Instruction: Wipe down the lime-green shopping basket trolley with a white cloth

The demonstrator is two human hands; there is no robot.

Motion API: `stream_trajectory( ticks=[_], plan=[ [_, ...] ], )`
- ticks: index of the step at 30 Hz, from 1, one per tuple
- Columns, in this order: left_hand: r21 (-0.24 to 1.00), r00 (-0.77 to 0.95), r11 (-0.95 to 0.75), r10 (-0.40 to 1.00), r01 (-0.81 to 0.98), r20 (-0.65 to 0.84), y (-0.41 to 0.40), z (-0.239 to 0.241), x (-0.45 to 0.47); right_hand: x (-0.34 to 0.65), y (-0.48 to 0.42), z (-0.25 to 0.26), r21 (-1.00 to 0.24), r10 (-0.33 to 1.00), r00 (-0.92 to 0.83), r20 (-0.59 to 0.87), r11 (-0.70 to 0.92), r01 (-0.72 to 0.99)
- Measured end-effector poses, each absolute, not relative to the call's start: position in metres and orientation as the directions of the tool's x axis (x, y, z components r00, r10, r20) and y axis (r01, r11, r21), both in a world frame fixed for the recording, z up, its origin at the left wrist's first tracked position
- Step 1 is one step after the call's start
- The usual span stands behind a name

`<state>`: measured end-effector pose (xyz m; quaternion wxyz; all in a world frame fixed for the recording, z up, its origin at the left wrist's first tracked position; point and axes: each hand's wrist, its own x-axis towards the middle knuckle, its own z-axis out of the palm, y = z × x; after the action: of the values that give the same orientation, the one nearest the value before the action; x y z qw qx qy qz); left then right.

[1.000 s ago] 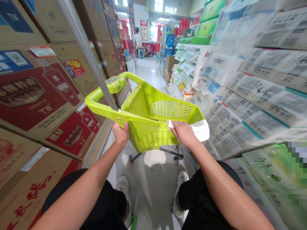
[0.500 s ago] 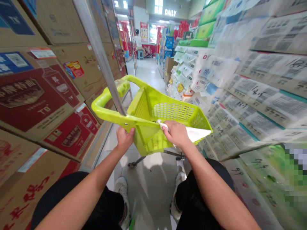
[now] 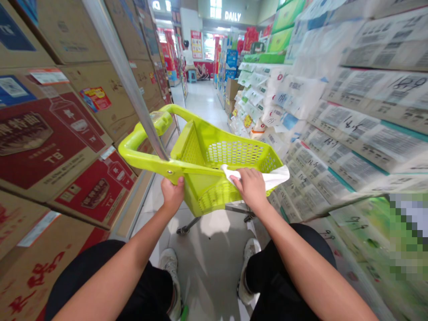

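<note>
A lime-green plastic shopping cart stands before me, its perforated basket to the right and its loop handle to the left. My left hand grips the lower edge of the cart near the handle's base, thumb against the side wall. On the basket's near rim, my right hand presses a white cloth, its fingers closed over it. One end of the cloth pokes out left of the hand, and the rest drapes along the rim to the right corner. A metal pole rises past the handle.
Stacked cartons wall the left side. Packs of tissue paper are piled on the right. An aisle floor runs ahead, where a person sits on a blue stool. My shoes are below the cart.
My right hand has slid slightly right along the rim with the cloth, whose right end now lifts and bunches. The view has shifted a little; my left hand keeps its grip.
</note>
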<state>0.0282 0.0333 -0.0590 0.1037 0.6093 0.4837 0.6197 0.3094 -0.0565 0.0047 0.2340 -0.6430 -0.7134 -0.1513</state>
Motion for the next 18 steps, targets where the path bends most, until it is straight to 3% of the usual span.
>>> stream_trajectory(
  ticks=[6,11,14,18],
  plan=[
    [0.697,-0.134,-0.495,0.758,0.52,0.638,0.026,-0.057,0.037,0.228,-0.047,0.016,-0.256,0.76,-0.133,0.636,0.371,0.893],
    [0.649,-0.111,-0.448,0.766,0.615,0.633,0.033,-0.057,0.033,0.23,-0.041,0.026,-0.261,0.715,-0.33,0.617,0.581,0.771],
    [0.65,-0.116,-0.439,0.769,0.62,0.629,0.039,-0.055,0.03,0.25,-0.038,0.023,-0.236,0.753,-0.325,0.572,0.531,0.814],
    [0.677,-0.153,-0.416,0.775,0.607,0.614,0.044,-0.053,0.027,0.295,-0.039,0.006,-0.205,0.829,-0.148,0.539,0.3,0.932]
  ],
)
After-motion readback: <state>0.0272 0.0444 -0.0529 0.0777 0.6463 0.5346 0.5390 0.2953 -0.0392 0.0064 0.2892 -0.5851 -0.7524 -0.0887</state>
